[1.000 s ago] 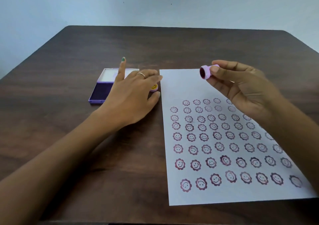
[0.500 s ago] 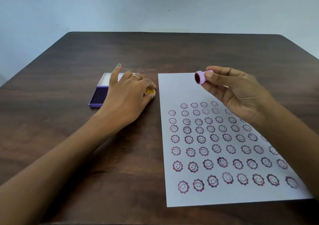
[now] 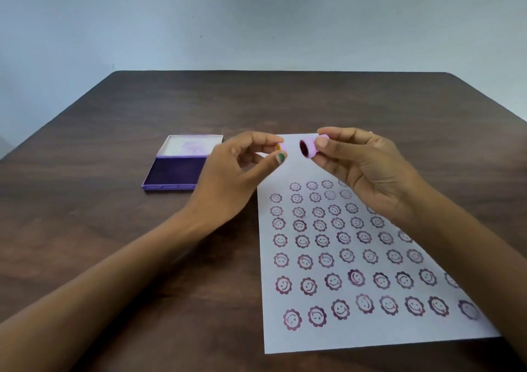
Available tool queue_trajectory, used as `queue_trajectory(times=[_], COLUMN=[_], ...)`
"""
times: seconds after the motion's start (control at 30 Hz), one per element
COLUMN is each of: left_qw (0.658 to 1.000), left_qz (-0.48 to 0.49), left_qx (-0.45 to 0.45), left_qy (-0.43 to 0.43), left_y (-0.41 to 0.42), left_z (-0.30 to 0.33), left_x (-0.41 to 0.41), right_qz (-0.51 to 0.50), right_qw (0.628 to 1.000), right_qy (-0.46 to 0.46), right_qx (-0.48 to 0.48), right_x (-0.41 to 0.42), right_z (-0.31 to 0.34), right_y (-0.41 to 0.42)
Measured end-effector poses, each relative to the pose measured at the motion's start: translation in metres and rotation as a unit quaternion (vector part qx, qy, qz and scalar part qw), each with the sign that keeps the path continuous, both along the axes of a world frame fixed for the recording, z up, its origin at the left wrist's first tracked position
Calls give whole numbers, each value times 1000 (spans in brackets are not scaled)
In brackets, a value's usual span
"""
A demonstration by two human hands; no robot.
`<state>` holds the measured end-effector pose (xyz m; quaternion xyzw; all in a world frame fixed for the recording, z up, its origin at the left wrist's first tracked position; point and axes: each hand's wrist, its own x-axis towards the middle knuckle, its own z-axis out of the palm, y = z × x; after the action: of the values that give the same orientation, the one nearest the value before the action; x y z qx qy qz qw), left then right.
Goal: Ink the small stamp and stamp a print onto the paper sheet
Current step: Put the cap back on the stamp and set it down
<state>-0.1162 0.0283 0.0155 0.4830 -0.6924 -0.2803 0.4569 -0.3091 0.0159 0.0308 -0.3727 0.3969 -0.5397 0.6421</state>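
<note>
My right hand (image 3: 362, 169) pinches a small lilac stamp (image 3: 310, 149) on its side, its dark inked face turned left. My left hand (image 3: 236, 177) holds a small lilac cap with a yellow smiley top (image 3: 281, 147) between thumb and fingers, a short gap from the stamp's face. Both hover above the far end of the white paper sheet (image 3: 288, 340), which carries several rows of purple smiley-flower prints. The purple ink pad (image 3: 174, 173) lies open to the left, its lid folded back.
A dark wooden table (image 3: 114, 243) holds everything, with its far edge against a pale wall. The paper's far strip near the hands bears no prints.
My left hand lifted the small cap off the table beside the ink pad and brought it right, up to the stamp. The right hand stayed roughly in place holding the stamp.
</note>
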Motion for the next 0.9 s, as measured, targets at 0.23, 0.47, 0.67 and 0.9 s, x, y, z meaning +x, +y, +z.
queue_trajectory(times=[0.23,0.47,0.67,0.9], left_qw=[993,992,991,989], left_qz=[-34,-35,-38,-32], left_qx=[13,11,18,17], left_qy=[108,121,126,141], left_y=[7,8,9,10], left_z=[-2,-2,-2,-2], left_x=[-9,-7,-8,-9], right_qz=[38,36,36,31], right_qw=[998,996,995,992], right_qy=[8,39,39,66], right_qx=[-55,-75,-83,-99], right_x=[7,11,11,13], right_z=[-4,-5,-5,-5], right_y=[4,8,8,9])
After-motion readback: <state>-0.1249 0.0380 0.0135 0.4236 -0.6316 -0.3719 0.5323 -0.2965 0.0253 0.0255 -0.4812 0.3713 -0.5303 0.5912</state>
